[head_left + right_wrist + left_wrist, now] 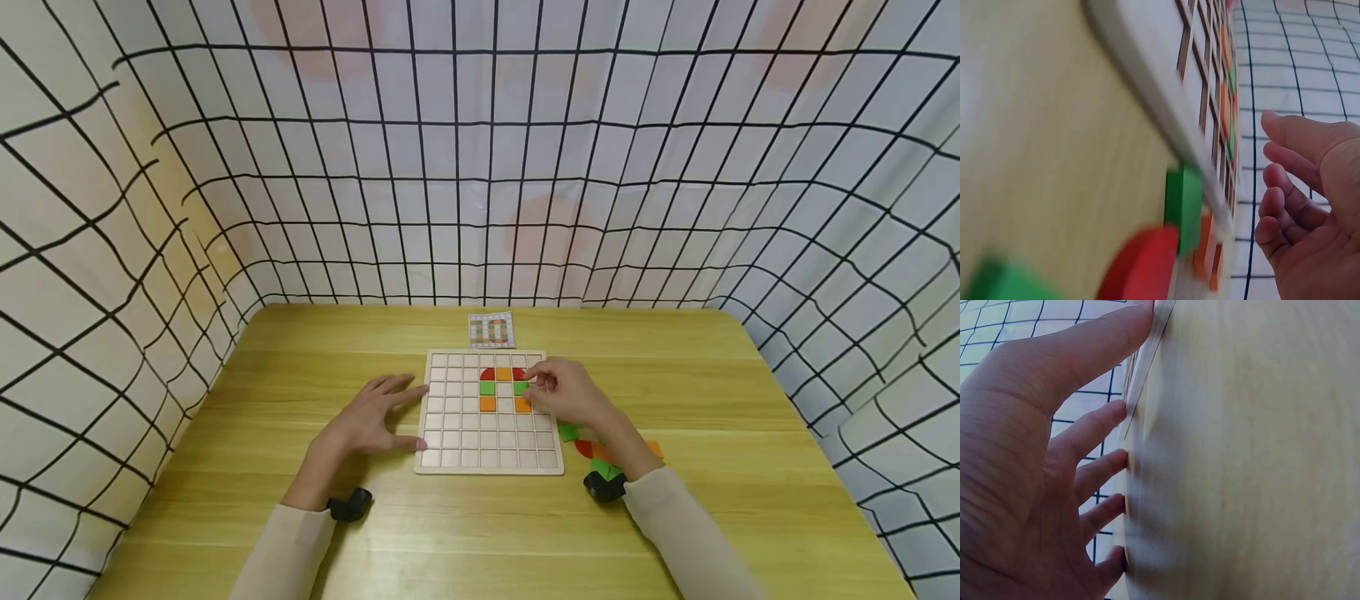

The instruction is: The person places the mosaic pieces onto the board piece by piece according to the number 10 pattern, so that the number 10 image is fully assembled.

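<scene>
**Steady the board with your left, square the tiles with your right**

Your left hand (367,421) is spread and relaxed, gripping nothing; its thumb and index finger touch the left edge of the grid board (453,435), which lies flat at the lower centre of the frame. Use that contact to stop the board sliding, with light pressure only.

Your right hand (567,392) is over the board's right side, fingers loosely curled, and the right wrist view shows nothing held between them. Its thumb is by the right-hand orange tile (522,405), just below the right-hand green tile (521,388). Whether that orange tile sits fully in its cell, I cannot tell, so it would be wise to press it at the centre and check that it lies flat. Watch that your fingertips don't nudge the red tile (518,373) above.

Check colour and curve direction against the pattern card (492,330), above the board at the frame's centre; its details are too small for me to read. The loose pieces (606,469) lie right of the board, partly under your forearm, so lift your wrist clear when reaching for one.
</scene>
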Available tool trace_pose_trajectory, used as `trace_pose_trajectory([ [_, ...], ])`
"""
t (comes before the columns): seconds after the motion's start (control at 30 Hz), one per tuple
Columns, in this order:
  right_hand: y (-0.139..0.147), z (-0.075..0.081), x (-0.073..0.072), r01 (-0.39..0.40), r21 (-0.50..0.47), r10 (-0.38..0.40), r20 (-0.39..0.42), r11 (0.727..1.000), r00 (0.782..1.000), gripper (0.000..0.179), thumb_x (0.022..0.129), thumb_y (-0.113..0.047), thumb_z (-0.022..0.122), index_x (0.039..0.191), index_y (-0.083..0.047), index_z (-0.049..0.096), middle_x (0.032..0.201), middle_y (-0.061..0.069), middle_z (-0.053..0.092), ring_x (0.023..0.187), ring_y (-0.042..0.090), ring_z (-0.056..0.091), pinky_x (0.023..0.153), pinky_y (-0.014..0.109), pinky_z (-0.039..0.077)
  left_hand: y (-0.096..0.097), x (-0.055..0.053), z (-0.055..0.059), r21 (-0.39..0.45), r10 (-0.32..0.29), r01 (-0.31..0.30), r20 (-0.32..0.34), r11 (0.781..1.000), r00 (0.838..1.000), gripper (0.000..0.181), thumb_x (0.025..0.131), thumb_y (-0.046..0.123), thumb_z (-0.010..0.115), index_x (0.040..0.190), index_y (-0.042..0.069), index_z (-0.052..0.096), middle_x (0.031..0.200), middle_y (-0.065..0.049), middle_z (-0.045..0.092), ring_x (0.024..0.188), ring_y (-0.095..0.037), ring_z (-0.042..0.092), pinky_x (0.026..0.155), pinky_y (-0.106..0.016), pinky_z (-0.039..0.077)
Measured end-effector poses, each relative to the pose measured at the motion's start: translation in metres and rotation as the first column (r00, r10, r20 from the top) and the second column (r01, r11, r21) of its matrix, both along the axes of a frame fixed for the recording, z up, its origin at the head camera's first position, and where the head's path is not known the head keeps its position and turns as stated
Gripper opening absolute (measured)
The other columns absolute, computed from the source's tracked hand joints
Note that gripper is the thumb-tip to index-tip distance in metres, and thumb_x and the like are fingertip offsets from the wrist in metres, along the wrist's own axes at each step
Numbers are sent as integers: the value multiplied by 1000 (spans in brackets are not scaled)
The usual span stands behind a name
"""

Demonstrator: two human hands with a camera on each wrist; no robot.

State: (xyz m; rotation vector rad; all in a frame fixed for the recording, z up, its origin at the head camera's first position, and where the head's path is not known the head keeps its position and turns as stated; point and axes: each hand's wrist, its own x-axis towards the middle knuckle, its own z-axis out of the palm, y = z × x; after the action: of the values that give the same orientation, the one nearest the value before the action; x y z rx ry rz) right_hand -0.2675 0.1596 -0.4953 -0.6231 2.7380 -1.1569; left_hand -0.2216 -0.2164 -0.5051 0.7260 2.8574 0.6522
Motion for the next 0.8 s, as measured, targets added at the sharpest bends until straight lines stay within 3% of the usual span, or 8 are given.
trace_pose_trajectory([
  [0.4,37,-3,-6,106,69,-104,-38,992,994,26,93,-23,79,113,-8,75,90,3,62,81,19,52,70,27,45,0,1,0,0,2,-2,0,1000,1000,93,79,68,77,157,27,47,167,-13,34,153,-45,27,116,-74,30],
  [0.8,60,-8,-6,140,96,-137,-40,985,990,25,93,-28,78,110,-10,75,97,4,67,84,19,55,73,28,48,1,0,-1,-7,5,-5,6,1000,1000,93,79,68,77,157,27,46,167,-12,34,153,-46,27,116,-74,30],
])
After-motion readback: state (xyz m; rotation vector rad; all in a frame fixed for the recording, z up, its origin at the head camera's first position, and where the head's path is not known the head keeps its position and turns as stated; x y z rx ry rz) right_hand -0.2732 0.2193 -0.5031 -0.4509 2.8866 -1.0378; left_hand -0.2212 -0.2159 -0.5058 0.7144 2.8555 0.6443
